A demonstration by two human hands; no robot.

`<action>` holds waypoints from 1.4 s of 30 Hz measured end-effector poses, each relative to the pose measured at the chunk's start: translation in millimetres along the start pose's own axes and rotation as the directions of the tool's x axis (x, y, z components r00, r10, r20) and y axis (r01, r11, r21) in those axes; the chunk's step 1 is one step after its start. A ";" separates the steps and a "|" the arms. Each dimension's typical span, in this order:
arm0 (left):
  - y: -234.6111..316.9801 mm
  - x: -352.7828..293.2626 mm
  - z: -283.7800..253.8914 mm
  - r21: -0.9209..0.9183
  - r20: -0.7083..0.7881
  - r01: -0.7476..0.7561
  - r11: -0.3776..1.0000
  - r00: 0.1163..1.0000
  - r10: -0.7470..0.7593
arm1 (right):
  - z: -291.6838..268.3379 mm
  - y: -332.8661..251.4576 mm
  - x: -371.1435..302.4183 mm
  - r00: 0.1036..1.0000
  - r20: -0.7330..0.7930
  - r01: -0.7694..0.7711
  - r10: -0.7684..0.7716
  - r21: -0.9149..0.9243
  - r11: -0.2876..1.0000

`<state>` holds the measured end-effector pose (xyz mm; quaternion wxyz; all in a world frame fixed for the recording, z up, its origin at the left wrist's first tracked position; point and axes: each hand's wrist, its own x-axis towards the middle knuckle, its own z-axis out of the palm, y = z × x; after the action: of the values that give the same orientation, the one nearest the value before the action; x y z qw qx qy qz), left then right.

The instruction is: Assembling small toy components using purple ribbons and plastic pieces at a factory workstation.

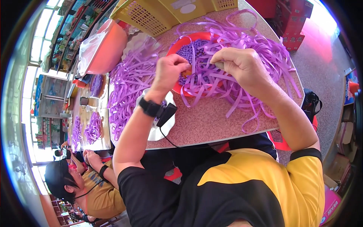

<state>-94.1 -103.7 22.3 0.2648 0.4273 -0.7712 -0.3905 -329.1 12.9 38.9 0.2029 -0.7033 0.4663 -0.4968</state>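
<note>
My left hand (pixel 170 72) is closed over the left side of a red basin (pixel 196 36), thumb and fingertips pressed together. My right hand (pixel 244 68) makes a pinch over the basin's right side, with a thin pale sliver at its fingertips. What either hand holds is too small to name. Small purple bead-like pieces (pixel 188 53) fill the basin. Glossy purple ribbons (pixel 261 49) spill across it and over the table to its right. Another heap of purple ribbons (pixel 130 72) lies left of my left hand.
A yellow perforated crate (pixel 145 17) stands at the table's far edge. A large pink tub (pixel 106 49) is at the far left. White scalloped paper or plastic (pixel 164 130) lies under my left wrist, near a cabled black device (pixel 166 114). Another person (pixel 89 185) sits at left.
</note>
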 end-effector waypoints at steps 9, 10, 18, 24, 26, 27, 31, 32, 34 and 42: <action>66.5 -61.0 22.0 -0.842 0.157 0.246 0.480 0.963 -0.219 | 9.0 -7.2 -7.4 0.994 0.073 -0.092 0.081 0.167 0.982; 68.7 -65.4 26.4 -0.869 0.127 0.209 0.449 0.970 -0.207 | 8.9 -9.4 -8.8 0.994 0.078 -0.091 0.079 0.166 0.982; 60.8 -85.5 47.5 -0.910 -0.060 0.024 0.413 0.980 -0.189 | 10.6 -15.6 -12.0 0.981 0.140 -0.154 0.137 0.121 0.981; 61.9 -94.5 64.8 -0.820 -0.248 -0.112 0.561 0.953 -0.174 | 17.3 -19.3 -16.0 0.986 0.125 -0.141 0.114 0.226 0.964; 55.0 -99.4 68.7 -0.762 -0.292 -0.134 0.634 0.945 -0.150 | 24.0 -19.8 -16.5 0.982 0.152 -0.139 0.110 0.194 0.971; 52.7 -101.0 72.8 -0.753 -0.309 -0.148 0.641 0.940 -0.146 | 26.1 -20.4 -17.2 0.980 0.167 -0.137 0.109 0.165 0.977; 58.9 -108.3 71.8 -0.758 -0.217 0.000 0.652 0.943 -0.251 | 32.7 -19.8 -22.2 0.983 0.133 -0.153 0.130 0.186 0.970; 56.7 -113.3 65.2 -0.758 -0.229 0.004 0.652 0.935 -0.271 | 33.0 -20.1 -23.0 0.980 0.154 -0.157 0.128 0.198 0.968; 45.9 -123.7 44.1 -0.404 -0.298 0.034 0.914 0.940 -0.167 | 25.9 -25.8 -20.2 0.976 0.211 -0.101 0.056 0.211 0.972; -10.2 -163.8 -32.9 0.493 -0.315 0.075 0.867 0.944 0.098 | 30.6 -26.8 -19.2 0.969 0.245 -0.048 0.009 0.153 0.987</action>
<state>15.9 22.5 19.9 0.2730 0.5355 -0.7930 -0.0997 -291.2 36.8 36.1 0.3210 -0.7338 0.4072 -0.4390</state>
